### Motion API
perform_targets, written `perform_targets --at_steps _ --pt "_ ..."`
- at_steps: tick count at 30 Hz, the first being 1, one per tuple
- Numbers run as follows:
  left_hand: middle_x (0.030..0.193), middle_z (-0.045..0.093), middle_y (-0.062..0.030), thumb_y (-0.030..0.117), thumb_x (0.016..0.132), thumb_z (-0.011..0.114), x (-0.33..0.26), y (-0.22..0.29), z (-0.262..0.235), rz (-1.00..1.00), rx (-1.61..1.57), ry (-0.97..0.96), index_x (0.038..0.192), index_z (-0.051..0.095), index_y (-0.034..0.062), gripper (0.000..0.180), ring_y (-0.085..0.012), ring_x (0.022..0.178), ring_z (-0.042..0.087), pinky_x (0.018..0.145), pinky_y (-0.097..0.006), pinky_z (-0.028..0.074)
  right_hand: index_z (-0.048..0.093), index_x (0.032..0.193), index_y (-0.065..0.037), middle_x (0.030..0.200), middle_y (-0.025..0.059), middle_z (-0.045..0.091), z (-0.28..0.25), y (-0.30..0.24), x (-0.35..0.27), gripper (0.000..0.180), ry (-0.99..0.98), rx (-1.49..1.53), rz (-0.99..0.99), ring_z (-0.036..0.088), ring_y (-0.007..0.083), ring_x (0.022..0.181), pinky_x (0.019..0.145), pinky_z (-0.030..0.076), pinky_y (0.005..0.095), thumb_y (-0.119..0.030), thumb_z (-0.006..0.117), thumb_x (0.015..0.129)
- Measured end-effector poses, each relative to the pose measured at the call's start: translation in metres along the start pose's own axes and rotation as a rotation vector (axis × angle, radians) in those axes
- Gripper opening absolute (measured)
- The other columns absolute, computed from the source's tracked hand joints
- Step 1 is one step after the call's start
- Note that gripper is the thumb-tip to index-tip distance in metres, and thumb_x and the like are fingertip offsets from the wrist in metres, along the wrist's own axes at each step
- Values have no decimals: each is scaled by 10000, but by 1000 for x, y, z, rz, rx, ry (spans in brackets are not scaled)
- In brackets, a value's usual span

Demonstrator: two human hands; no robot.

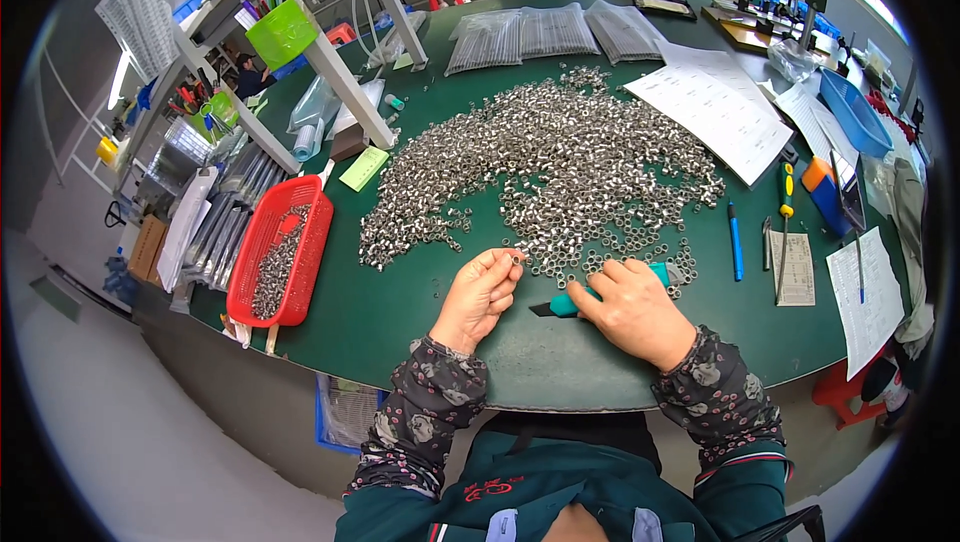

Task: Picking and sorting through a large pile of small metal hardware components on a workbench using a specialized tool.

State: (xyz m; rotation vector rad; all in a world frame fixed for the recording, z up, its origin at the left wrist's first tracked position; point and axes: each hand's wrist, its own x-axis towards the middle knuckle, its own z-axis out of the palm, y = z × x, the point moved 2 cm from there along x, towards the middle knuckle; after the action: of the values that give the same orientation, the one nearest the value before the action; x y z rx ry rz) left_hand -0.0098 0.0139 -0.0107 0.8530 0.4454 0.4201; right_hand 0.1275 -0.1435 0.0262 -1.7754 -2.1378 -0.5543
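My left hand (482, 297) is closed, pinching a small metal ring (516, 259) between thumb and fingertips. A green utility knife (565, 304) lies in the grip of my right hand (632, 312); its dark blade points left toward my left hand, without touching it. The knife's back end shows beyond the right fingers. Just past both hands spreads a large heap of small silver metal rings (560, 157), with loose ones scattered along its near edge.
A red plastic basket (318, 262) with small metal parts stands left. Paper sheets (712, 107), a blue pen (736, 242) and a yellow-handled screwdriver (786, 192) lie right. Bagged tubes (555, 34) lie behind the heap. A grey shelf post (340, 82) rises at left. People sit farther back.
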Motion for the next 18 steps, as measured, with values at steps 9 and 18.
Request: perform_targets --at_steps 9,18 --pt "820 511 -22 131 901 515 -1 0 0 33 -8 -14 1008 546 31 150 -14 501 317 401 -136 237 605 965 -83 757 32 554 -11 7 6 338 166 208 197 533 204 695 598 431 336 -178 703 655" --pt "801 564 -36 120 911 493 -2 -1 5 68 52 -9 1017 552 39 146 -3 474 321 389 -138 234 594 907 -92 687 57 516 -7 6 3 222 170 308 337 554 226 644 539 452 350 -211 662 732"
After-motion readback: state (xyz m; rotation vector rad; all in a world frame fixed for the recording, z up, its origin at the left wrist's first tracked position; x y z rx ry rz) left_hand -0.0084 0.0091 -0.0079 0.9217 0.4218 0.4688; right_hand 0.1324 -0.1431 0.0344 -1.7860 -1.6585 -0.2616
